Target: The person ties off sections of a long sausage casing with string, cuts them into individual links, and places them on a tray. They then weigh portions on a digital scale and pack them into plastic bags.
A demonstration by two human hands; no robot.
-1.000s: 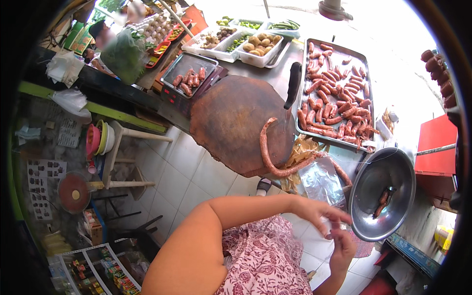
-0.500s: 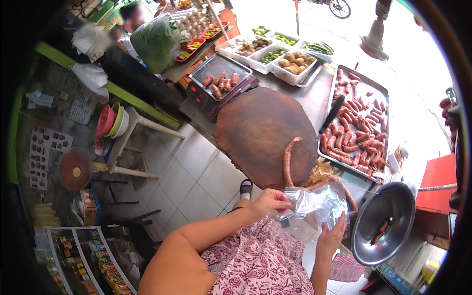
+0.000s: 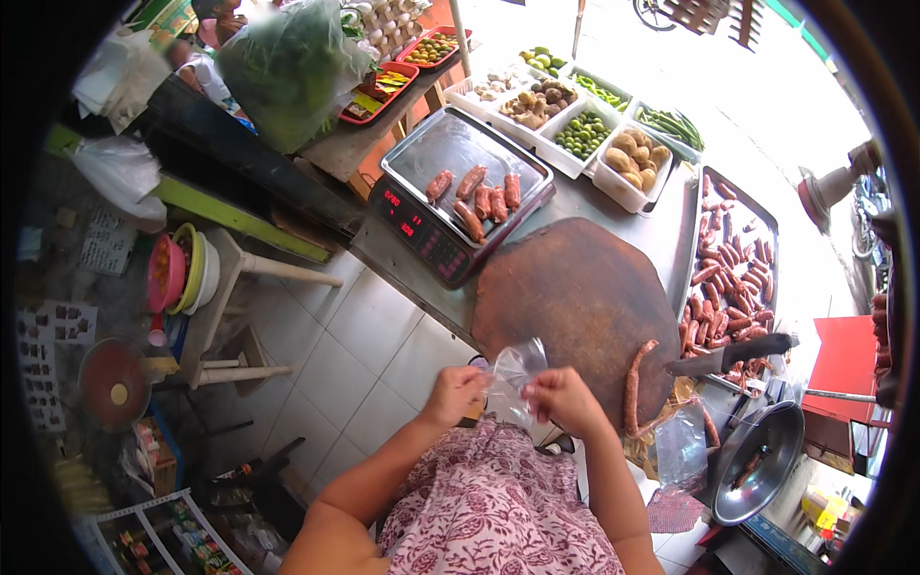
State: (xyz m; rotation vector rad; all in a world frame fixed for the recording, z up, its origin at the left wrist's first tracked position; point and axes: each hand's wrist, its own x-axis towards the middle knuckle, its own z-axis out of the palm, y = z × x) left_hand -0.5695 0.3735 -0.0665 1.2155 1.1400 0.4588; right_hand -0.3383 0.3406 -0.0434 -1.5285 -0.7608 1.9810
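Observation:
A thin clear plastic bag (image 3: 518, 369) is stretched between my two hands in front of the round wooden chopping board (image 3: 565, 287). My left hand (image 3: 456, 395) pinches its left side, and my right hand (image 3: 563, 397) pinches its right side. One long raw sausage (image 3: 634, 388) rests on the board's right part, to the right of my right hand. Beside it, at the board's lower right, hang more clear plastic bags (image 3: 681, 448). A knife with a black handle (image 3: 733, 355) lies between the board and the sausage tray's near edge.
A digital scale (image 3: 422, 225) carries a metal tray with several short sausages (image 3: 471, 180). To the right is a large tray of sausages (image 3: 733, 278). Bins of potatoes (image 3: 634, 158) and green citrus (image 3: 583, 134) stand behind. A metal basin (image 3: 767, 479) sits at lower right.
Both hands have moved left, away from the clear bags at the right, and now hold one bag between them. My view has shifted. The knife has moved from the tray's left side to its near edge.

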